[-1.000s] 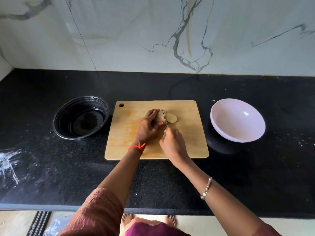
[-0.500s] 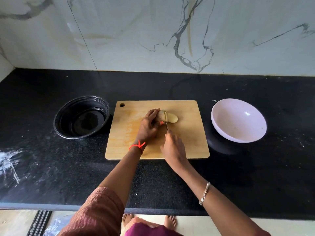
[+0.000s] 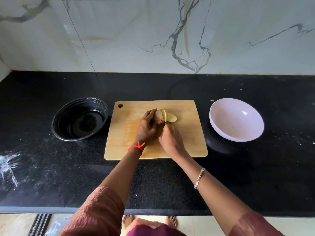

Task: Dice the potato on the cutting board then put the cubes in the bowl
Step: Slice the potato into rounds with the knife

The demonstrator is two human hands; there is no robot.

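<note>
The left hand point(image 3: 146, 129) holds the brown, half-cut potato point(image 3: 157, 115) on the flat wooden cutting board point(image 3: 189, 137). The right hand point(image 3: 171, 142) grips a thin metal knife point(image 3: 164, 120) that is in the potato.

1. A black speckled countertop point(image 3: 255, 176) ran the full width of the view.
2. A round black basin point(image 3: 63, 123) sat on its left part, glossy inside and upright.
3. White smears point(image 3: 8, 166) marked the counter near its left front edge, and pale specks point(image 3: 300, 142) dotted the far right.
4. A white marble wall point(image 3: 119, 40) with dark grey veins point(image 3: 184, 53) rose behind the counter.
5. Below the counter's front edge lay a pale floor point(image 3: 196, 223), with a dark ribbed strip point(image 3: 40, 223) at lower left.
</note>
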